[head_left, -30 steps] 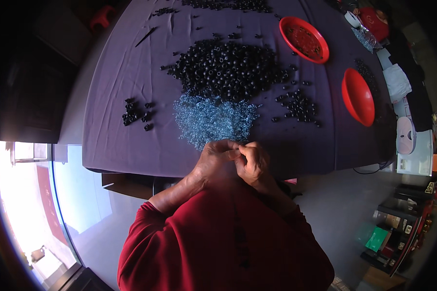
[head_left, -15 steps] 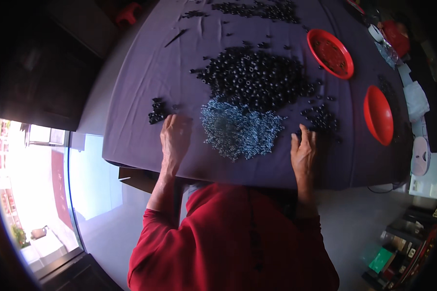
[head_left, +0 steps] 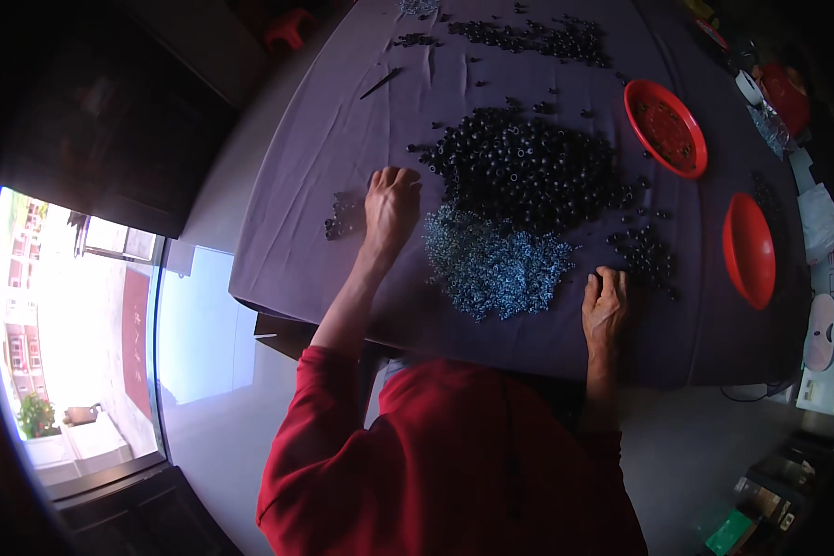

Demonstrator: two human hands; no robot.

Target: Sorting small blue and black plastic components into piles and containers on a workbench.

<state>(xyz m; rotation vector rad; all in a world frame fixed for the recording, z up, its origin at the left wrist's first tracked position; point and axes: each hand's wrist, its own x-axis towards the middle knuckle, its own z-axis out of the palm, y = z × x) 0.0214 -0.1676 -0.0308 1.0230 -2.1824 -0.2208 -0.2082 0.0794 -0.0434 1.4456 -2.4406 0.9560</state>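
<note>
A big heap of small black ring-like pieces (head_left: 528,167) lies on the purple cloth. Touching its near side is a mound of tiny bluish-grey pieces (head_left: 500,267), too small to name. My left hand (head_left: 392,202) is at the heap's left edge, fingers curled in; whatever they hold is hidden. Left of that hand sits a small, blurred cluster of dark pieces (head_left: 341,219). Over on the right, my right hand (head_left: 606,301) rests on the cloth with thumb and fingers drawn together, just nearer me than a smaller black pile (head_left: 643,255). Its fingertips show nothing I can name.
Two red oval bowls stand at the right: one holding small dark bits (head_left: 698,157), another tilted in view (head_left: 749,252). A dark thin tool (head_left: 380,82) lies far left. More black pieces (head_left: 537,41) spread across the far end. An open cardboard box (head_left: 284,335) is below the table edge.
My left hand has moved away from me and rightward, from the small left cluster to the big heap's edge. The right hand keeps its place by the smaller pile. The whole view has shifted.
</note>
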